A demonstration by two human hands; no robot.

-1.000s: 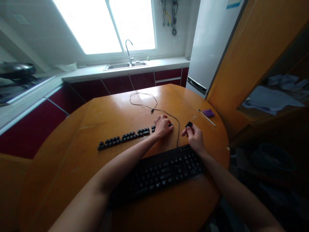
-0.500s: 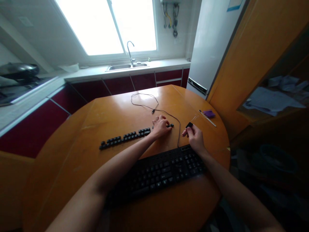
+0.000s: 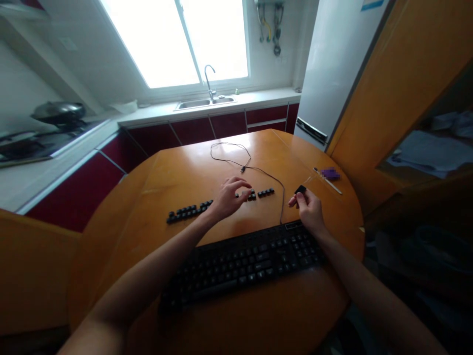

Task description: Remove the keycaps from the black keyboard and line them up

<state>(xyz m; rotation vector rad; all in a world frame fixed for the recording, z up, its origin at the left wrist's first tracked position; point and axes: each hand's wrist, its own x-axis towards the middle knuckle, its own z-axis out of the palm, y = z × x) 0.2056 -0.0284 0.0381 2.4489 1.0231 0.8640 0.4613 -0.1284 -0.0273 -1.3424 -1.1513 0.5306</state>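
Observation:
My left hand [image 3: 229,198] is over a row of loose black keycaps [image 3: 188,212], its fingers apart and bent, with nothing seen in them. The hand covers part of the row; more keycaps show to its right. My right hand [image 3: 309,209] pinches a small flat black piece [image 3: 300,189] between thumb and fingers, above the table to the right of the cable. What this piece is I cannot make out. In front of me lies a black keyboard [image 3: 247,264], slightly tilted across the table, partly under my left forearm.
The keyboard's cable [image 3: 284,197] loops over the far part of the wooden table [image 3: 136,197], ending in a USB plug [image 3: 243,169]. At the right edge lie a toothbrush [image 3: 332,185] and a purple, blurred-out item [image 3: 330,173]. Beyond are a sink [image 3: 194,104] and a fridge [image 3: 328,64].
My left hand has moved left along the keycap row and lifted, uncovering the keycaps at its right end. My right hand keeps its pinch on the black piece. The view has shifted slightly.

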